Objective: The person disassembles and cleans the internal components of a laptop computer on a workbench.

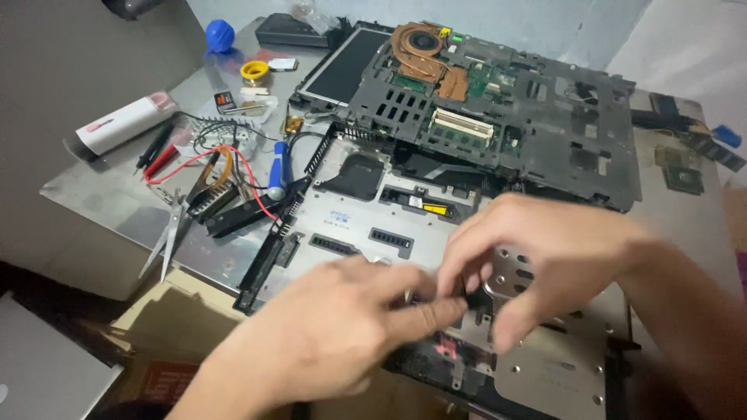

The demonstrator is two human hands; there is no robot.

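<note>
I have both hands low over the near edge of a stripped laptop base (366,210) lying on a metal table (109,210). My left hand (327,327) comes in from the near left, palm down, fingers curled and bunched toward the centre, its forefinger stretched out to meet the other hand. My right hand (545,257) reaches in from the right, wrist raised, fingers bent downward with the tips pinched together against a small dark part between the two hands; motion blur keeps me from telling what that part is, or whether either hand truly grips it. Under my right hand sits a flat, pale metal plate (545,373) dotted with round holes and screws. The base is a silver-grey stamped shell with slotted vents and black plastic rails. Behind it, farther off, a dark perforated frame with the green mainboard (498,117) is propped up, copper heat pipes and fan (424,47) at its far left. To the left lie scissors (167,237), a blue-handled screwdriver (278,171), red and black wires (202,155) and a white tube-shaped object (124,124).
</note>
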